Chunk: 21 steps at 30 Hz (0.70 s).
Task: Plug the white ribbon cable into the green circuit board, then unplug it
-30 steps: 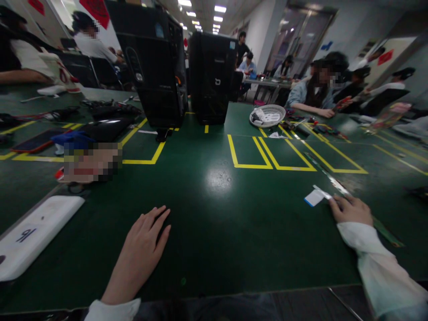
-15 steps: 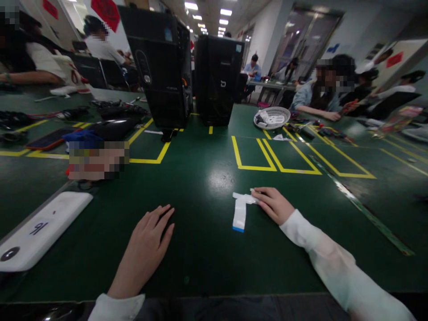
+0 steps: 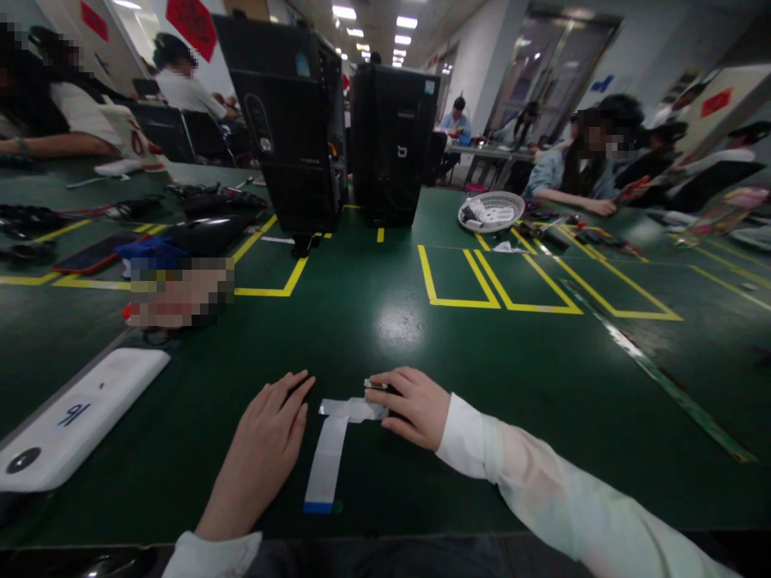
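A white flat ribbon cable with a blue-tipped end extends over the green tabletop in front of me, bent into an L shape. My right hand grips its far right end between thumb and fingers, which partly cover that end. Left of the cable, my left hand rests palm down on the table, fingers stretched out, holding nothing. Its fingertips lie close to the cable's upper left corner, apart from it.
Two black computer towers stand at the back. A white device marked 16 lies at the left, near a blurred-out item. At the back right are a white basket and a seated person. Yellow tape marks the table.
My right hand has moved left and toward me, bringing the ribbon cable close to my left hand. The left hand has stayed in place.
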Each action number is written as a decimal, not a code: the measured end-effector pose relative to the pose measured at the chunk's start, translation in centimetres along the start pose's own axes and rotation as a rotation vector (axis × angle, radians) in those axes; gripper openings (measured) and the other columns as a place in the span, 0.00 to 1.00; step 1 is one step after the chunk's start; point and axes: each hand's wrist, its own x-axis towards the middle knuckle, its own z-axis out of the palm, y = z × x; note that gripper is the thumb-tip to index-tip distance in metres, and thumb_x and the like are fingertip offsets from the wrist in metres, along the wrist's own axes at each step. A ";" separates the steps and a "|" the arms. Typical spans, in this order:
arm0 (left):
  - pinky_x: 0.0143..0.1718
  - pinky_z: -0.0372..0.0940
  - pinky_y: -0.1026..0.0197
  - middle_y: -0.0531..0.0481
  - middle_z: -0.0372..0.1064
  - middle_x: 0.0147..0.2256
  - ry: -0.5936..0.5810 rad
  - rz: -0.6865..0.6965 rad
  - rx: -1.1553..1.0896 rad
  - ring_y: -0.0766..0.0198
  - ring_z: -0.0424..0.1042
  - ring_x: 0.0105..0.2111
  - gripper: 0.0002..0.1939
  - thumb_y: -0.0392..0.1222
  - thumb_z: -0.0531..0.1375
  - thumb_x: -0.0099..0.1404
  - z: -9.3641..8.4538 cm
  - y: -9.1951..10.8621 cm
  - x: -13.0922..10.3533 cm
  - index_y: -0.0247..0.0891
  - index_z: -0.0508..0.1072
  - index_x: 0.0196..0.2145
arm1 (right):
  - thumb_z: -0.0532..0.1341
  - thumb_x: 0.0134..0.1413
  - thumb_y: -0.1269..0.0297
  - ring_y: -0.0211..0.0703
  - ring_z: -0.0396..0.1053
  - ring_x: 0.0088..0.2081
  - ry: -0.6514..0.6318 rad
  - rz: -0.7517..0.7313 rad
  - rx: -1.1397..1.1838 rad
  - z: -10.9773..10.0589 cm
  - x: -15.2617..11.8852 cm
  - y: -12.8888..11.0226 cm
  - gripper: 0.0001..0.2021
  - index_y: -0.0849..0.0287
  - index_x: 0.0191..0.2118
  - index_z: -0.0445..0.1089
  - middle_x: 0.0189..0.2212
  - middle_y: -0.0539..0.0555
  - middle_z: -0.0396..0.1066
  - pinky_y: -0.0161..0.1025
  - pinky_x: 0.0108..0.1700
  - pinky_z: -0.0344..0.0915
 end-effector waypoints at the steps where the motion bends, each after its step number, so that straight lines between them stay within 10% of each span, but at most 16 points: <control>1: 0.61 0.57 0.41 0.41 0.64 0.59 0.000 -0.002 -0.003 0.50 0.63 0.59 0.24 0.46 0.47 0.71 0.0 0.0 0.0 0.35 0.67 0.58 | 0.49 0.67 0.53 0.51 0.61 0.53 -0.004 0.001 0.006 -0.1 -0.1 0.1 0.24 0.62 0.59 0.64 0.57 0.62 0.63 0.50 0.53 0.63; 16: 0.60 0.58 0.40 0.39 0.64 0.59 0.008 0.016 0.003 0.49 0.64 0.58 0.25 0.50 0.46 0.71 0.1 -0.1 0.1 0.36 0.66 0.59 | 0.47 0.66 0.48 0.49 0.55 0.63 -0.055 -0.034 0.114 -0.2 -1.0 1.1 0.28 0.61 0.64 0.59 0.65 0.58 0.55 0.50 0.62 0.56; 21: 0.61 0.58 0.40 0.40 0.64 0.59 -0.001 -0.013 0.000 0.49 0.63 0.59 0.25 0.51 0.47 0.71 0.0 0.0 0.1 0.37 0.66 0.59 | 0.45 0.67 0.49 0.51 0.54 0.64 0.092 0.139 -0.041 -1.4 -3.0 5.3 0.28 0.60 0.65 0.58 0.66 0.64 0.52 0.53 0.61 0.57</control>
